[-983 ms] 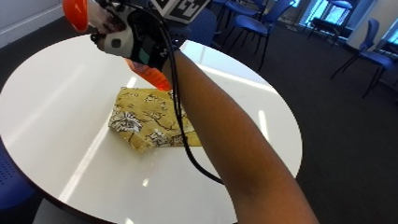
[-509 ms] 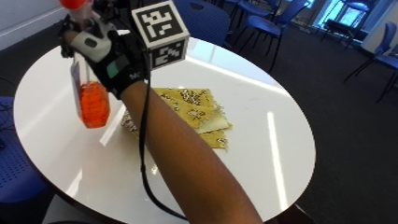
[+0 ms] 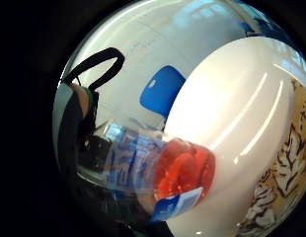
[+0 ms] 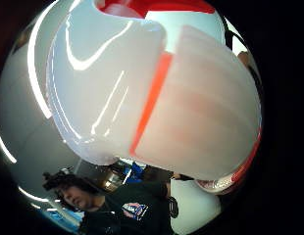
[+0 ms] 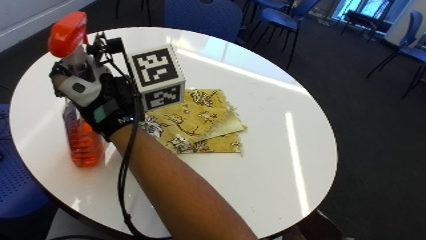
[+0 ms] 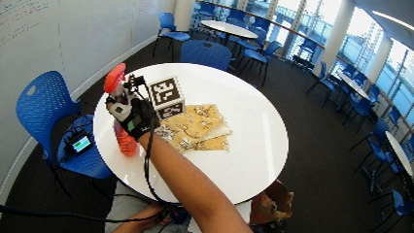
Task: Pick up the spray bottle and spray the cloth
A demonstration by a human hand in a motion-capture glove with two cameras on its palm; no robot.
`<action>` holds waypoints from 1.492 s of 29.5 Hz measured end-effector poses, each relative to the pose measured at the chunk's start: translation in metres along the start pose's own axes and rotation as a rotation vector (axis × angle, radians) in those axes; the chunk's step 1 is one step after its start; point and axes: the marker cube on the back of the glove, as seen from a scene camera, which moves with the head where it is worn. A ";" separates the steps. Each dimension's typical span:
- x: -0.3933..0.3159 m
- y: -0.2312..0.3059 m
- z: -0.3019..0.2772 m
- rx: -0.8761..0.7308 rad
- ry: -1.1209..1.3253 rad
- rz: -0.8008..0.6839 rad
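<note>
Blue plastic chairs (image 6: 45, 104) and further tables fill the glazed room around us, and the work goes on at a round white table (image 5: 279, 165). We note that the gloved right hand (image 5: 100, 102) is clamped on the neck of a clear plastic spray bottle with orange liquid and an orange trigger head (image 5: 74, 65), its fingers curled round just under the head. The bottle stands upright near the table's edge; whether its base rests on the top or hangs just above it, we cannot tell from the outside view. The little finger side palm view shows the bottle's body (image 3: 177, 173) close against the palm with the white tabletop (image 3: 232, 113) beyond, and the thumb side palm view is filled by the white and orange sprayer head (image 4: 152, 98). A yellow patterned cloth, folded flat (image 5: 200, 122), lies near the middle of the table, just beside the hand and apart from the bottle. We judge the pick-up step to be done or nearly so, and the spraying not yet begun, since the nozzle does not appear to point down at the cloth. In our judgement the next move calls for turning the nozzle toward the cloth, bringing it over the fabric, and getting a finger onto the trigger.
</note>
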 end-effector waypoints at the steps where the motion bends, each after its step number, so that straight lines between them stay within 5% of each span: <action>1: 0.000 0.002 -0.002 0.008 -0.009 -0.004; 18: -0.027 -0.011 -0.027 0.009 -0.027 -0.066; 44: -0.009 0.013 -0.022 0.055 0.107 0.028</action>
